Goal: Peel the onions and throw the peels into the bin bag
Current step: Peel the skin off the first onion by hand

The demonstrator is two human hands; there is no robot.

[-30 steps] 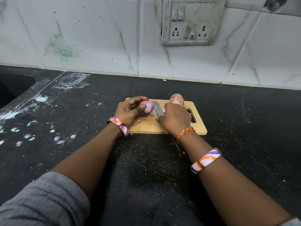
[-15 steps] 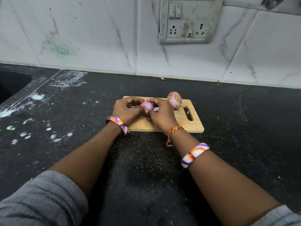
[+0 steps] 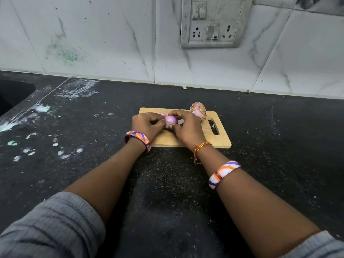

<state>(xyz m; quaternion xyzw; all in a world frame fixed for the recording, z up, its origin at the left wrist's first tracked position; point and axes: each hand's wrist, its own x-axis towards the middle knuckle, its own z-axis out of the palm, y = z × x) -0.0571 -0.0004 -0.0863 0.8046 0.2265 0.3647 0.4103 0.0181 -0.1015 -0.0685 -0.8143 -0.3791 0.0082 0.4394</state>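
A small purple onion (image 3: pixel 170 120) sits between both hands over the wooden chopping board (image 3: pixel 222 138). My left hand (image 3: pixel 147 124) grips it from the left with curled fingers. My right hand (image 3: pixel 187 128) holds it from the right, fingers over its top and thumb at its near side. A second onion (image 3: pixel 198 110), still in its dry papery skin, rests on the board's far edge just right of my right hand. A knife and the bin bag are out of sight.
The board lies on a black speckled counter (image 3: pixel 167 183) with white smears at the left. A sink recess (image 3: pixel 11 94) opens at the far left. A tiled wall with a switch and socket panel (image 3: pixel 214 23) stands behind.
One second ago my right hand lay over a knife on the board. It has since moved left onto the purple onion, and the knife is no longer visible.
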